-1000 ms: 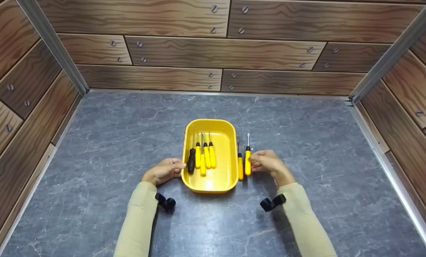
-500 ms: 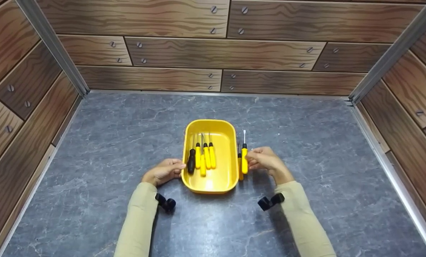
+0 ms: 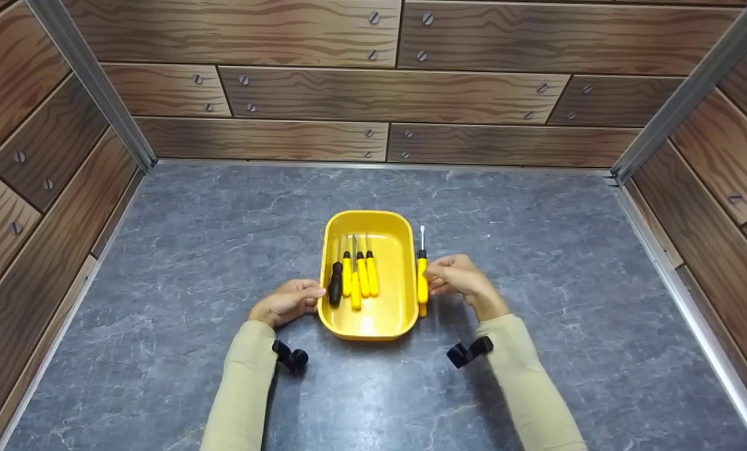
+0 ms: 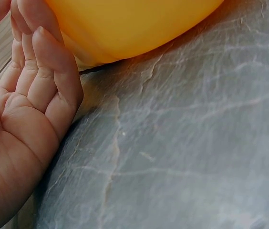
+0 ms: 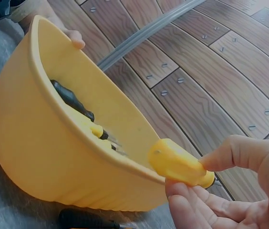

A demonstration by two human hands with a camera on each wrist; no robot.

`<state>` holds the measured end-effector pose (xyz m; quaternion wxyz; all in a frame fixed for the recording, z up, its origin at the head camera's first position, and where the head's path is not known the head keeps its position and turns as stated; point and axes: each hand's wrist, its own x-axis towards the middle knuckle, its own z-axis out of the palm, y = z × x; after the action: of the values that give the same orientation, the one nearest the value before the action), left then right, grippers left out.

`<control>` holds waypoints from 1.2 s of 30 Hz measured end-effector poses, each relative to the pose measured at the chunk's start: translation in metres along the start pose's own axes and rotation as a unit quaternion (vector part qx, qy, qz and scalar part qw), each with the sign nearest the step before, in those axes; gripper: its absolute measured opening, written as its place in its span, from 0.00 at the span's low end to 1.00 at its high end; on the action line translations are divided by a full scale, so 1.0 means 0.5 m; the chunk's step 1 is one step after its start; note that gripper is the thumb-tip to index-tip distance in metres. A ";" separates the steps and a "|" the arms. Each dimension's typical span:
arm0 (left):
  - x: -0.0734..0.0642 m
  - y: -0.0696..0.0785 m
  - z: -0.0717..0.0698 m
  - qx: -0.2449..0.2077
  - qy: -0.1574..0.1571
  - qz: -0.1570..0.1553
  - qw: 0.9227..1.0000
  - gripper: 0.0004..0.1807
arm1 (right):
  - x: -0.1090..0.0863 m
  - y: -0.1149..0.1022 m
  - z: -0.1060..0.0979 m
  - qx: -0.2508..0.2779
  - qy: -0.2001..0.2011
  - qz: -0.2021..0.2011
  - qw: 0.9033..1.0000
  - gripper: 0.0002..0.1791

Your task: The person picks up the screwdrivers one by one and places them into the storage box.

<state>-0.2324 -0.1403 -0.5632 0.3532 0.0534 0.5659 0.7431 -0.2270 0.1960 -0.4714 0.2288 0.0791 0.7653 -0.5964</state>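
A yellow plastic bin (image 3: 368,332) stands upright in front of me with several screwdrivers in its left half. One has a black handle (image 3: 335,285); the others have yellow handles (image 3: 355,294) with black collars. My left hand (image 3: 287,302) holds the bin's left wall, thumb over the rim and fingers outside. My right hand (image 3: 464,282) pinches a yellow-handled screwdriver (image 5: 175,161) between thumb and fingers, blade pointing away from me. In the right wrist view its handle is at rim height beside the right wall. Below, another screwdriver (image 5: 84,218) lies on the table, mostly hidden in the head view.
The grey marbled table (image 3: 223,225) is bordered by wood-plank-patterned walls (image 3: 323,91) at the back and both sides. Metal strips (image 3: 692,338) run along its edges. A black wrist camera (image 3: 292,357) is strapped on each sleeve.
My right hand has lifted the yellow-handled screwdriver and moved it left and slightly away, close to the bin's right rim, over the other screwdriver. My left hand stays at the bin.
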 end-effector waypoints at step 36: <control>0.000 0.001 0.006 0.002 0.014 -0.006 1.000 0.07 | 0.019 -0.045 0.063 -0.043 -0.022 -0.015 0.999 0.12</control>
<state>-0.2311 -0.1377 -0.5618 0.3493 0.0407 0.5727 0.7405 -0.2363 0.1586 -0.4616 0.2400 0.0445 0.7863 -0.5676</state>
